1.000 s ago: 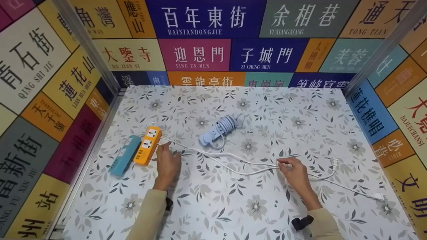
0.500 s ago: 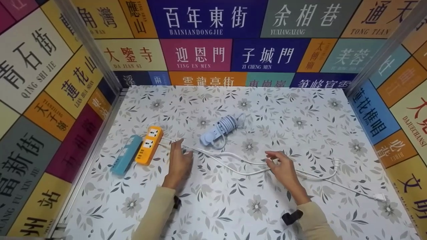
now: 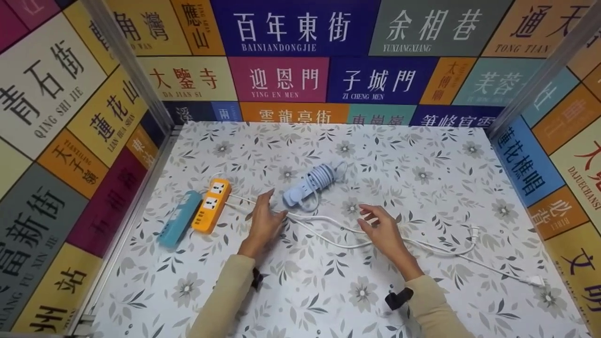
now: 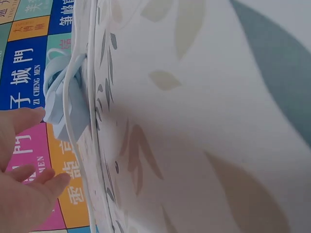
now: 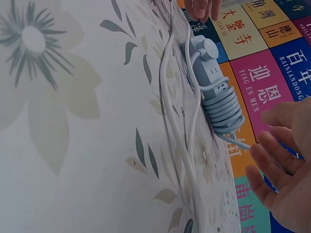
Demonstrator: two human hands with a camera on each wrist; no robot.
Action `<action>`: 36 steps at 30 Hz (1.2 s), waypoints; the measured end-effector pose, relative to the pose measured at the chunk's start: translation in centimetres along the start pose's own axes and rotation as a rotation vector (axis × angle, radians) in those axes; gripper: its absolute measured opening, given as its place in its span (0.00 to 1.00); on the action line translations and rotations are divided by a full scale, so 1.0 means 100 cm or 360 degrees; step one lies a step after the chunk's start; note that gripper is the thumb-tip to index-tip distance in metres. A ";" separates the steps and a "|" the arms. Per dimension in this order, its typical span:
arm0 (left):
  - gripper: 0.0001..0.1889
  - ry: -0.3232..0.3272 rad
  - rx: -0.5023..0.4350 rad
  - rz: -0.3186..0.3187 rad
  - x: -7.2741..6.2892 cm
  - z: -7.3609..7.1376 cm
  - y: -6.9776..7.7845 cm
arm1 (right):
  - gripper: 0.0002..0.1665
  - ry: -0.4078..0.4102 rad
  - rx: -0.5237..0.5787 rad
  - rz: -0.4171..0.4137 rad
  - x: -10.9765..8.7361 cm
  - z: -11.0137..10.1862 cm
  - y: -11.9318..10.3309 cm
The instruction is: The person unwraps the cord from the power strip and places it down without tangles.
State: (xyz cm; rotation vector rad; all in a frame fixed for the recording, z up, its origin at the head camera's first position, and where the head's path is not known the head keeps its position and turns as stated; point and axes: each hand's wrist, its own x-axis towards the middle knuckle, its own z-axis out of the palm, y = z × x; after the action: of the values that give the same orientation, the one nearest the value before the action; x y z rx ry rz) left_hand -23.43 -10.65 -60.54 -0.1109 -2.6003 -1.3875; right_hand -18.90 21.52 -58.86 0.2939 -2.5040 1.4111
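Observation:
Over two white cords [image 3: 324,217], my left hand [image 3: 266,224] hovers with its thumb and index finger spread, just right of the orange power strip [image 3: 211,206]. Farther right along the same cords is my right hand [image 3: 384,234], its fingers loosely bent and holding nothing. Between and beyond the hands lies a light blue power strip [image 3: 295,195], its own cord wound round one end. In the right wrist view the wound cord [image 5: 222,111] appears beyond the right fingers [image 5: 265,155]. A teal power strip [image 3: 181,219] lies beside the orange one.
One white plug [image 3: 475,232] lies at the cords' right end, and another plug [image 3: 535,280] sits nearer the table's right edge. Sign-covered walls [image 3: 291,80] enclose the flower-patterned table [image 3: 404,155] at the back and on both sides.
My left hand has moved right, away from the orange strip, and my right hand has moved left along the cords. The right thumb and index finger have come apart. The strips have stayed put.

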 end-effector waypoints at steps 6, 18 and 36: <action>0.37 -0.0042 -0.0172 -0.0019 0.002 0.006 -0.004 | 0.25 -0.0065 0.0042 0.0008 0.011 0.010 -0.006; 0.37 -0.0106 -0.0249 -0.0119 0.014 0.018 -0.007 | 0.26 -0.0078 0.0253 0.0098 0.027 0.036 -0.009; 0.36 -0.0150 0.0036 -0.0080 0.031 0.043 -0.010 | 0.25 -0.0157 0.0357 0.0192 0.043 0.052 -0.014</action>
State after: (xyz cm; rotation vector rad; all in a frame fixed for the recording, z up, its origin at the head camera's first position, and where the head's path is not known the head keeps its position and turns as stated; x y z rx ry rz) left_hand -27.17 -7.69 -63.02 -0.1117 -2.7126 -1.4017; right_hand -23.14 16.09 -58.96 0.2640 -2.4787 1.7710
